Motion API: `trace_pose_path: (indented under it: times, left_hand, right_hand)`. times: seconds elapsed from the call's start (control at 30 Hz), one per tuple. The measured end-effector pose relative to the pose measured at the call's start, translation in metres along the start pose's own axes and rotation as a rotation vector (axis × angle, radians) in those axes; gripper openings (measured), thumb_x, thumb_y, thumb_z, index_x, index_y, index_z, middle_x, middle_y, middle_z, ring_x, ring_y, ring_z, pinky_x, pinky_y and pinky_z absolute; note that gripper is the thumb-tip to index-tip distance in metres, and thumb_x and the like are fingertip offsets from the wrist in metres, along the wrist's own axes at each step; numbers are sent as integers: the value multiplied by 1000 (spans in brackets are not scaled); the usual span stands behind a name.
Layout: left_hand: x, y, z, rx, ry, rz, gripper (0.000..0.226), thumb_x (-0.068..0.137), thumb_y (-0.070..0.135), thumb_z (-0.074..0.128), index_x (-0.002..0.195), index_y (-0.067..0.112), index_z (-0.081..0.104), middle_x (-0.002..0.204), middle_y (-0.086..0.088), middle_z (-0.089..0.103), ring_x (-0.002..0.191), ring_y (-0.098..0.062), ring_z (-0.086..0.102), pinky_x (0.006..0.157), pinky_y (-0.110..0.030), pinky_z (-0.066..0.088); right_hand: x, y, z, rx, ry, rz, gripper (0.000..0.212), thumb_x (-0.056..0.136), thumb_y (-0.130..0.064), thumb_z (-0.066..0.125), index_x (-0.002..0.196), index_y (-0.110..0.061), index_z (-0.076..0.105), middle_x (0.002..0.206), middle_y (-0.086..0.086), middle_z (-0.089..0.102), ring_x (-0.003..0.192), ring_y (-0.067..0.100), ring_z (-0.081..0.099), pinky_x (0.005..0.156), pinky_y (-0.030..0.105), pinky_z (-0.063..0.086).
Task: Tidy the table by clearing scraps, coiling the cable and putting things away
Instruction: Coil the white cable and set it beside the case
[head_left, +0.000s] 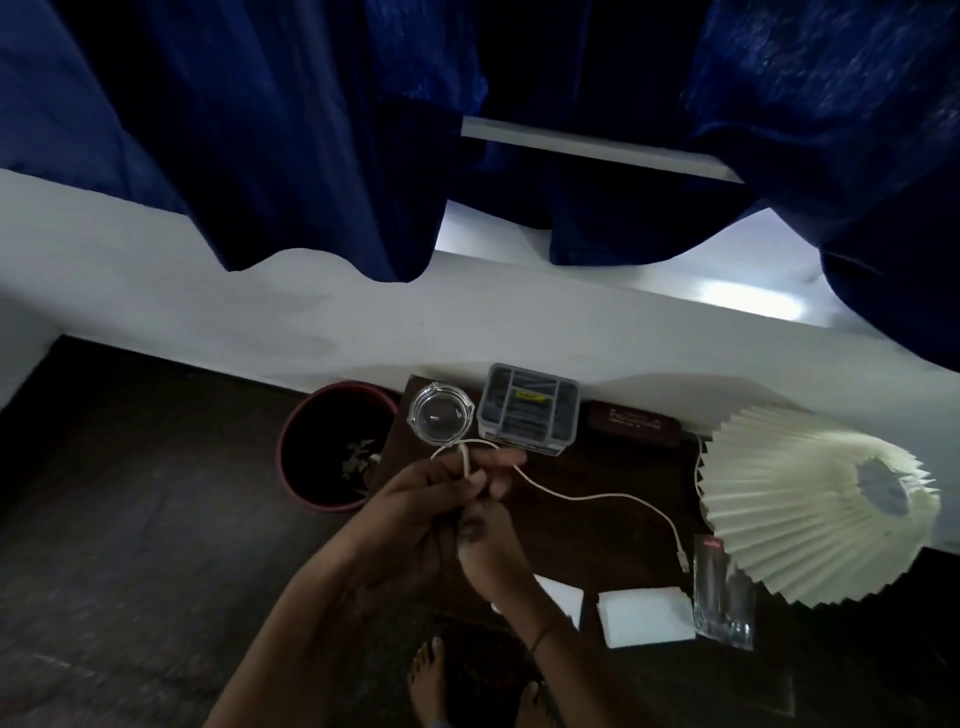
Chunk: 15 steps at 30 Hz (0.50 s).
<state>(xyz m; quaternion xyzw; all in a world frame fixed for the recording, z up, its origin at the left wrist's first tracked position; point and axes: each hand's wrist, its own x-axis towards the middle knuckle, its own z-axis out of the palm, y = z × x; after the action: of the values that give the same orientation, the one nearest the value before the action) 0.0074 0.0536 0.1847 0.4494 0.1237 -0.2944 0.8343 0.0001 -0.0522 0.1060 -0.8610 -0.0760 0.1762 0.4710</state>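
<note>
Dark table (597, 525): organizer box (527, 408), ashtray (440, 420).

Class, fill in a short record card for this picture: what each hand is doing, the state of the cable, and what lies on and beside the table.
left hand: pinching a loop of the white cable
right hand: gripping the cable below the loop
cable state: one small loop formed; the rest trails right, plug end free
on table: glass ashtray, grey organiser box, pleated lampshade, white pads
beside table: bin with scraps inside
</note>
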Motion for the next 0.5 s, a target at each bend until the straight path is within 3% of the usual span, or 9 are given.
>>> trace_pose_path:
  times: [0.07, 0.17, 0.33, 0.43, 0.5]
  left_hand:
    - [4, 10, -11, 16, 85, 96, 28, 83, 4, 50, 99, 11, 72, 84, -1, 69, 65, -4, 59, 54, -17, 47]
    - [6, 23, -27, 41, 181, 193, 30, 86, 6, 40, 106, 4, 62, 95, -5, 74, 84, -9, 69, 69, -17, 55]
    - [7, 27, -43, 88, 276, 328, 37, 75, 16, 63, 106, -4, 61, 103, -10, 73, 104, -23, 66, 85, -25, 54]
    - [10, 27, -50, 98, 372, 385, 27, 74, 5, 69, 100, -3, 67, 108, -13, 71, 110, -30, 63, 96, -34, 50]
    - [9, 30, -50, 50, 347, 414, 21, 71, 8, 72, 92, 3, 71, 111, -11, 70, 112, -28, 62, 97, -31, 50]
  right_hand:
    - [-6, -6, 10, 63, -33, -31, 16, 88, -3, 52, 97, 8, 60, 91, 17, 66, 78, 1, 53, 67, 10, 37]
    - [-14, -22, 16, 137, -96, -52, 15, 91, -11, 52, 101, -7, 63, 94, -4, 66, 80, -17, 55, 73, 4, 43]
    - [-14, -42, 13, 119, -133, -128, 22, 92, -17, 50, 111, -21, 61, 97, -1, 68, 87, -2, 59, 83, 12, 47]
    - [-11, -52, 11, 71, -92, -205, 18, 93, -15, 48, 105, -20, 60, 84, -1, 61, 79, -1, 49, 71, 7, 34]
    - [-7, -55, 10, 44, -81, -218, 17, 93, -13, 47, 102, -17, 61, 79, -8, 53, 76, -3, 42, 69, 7, 28]
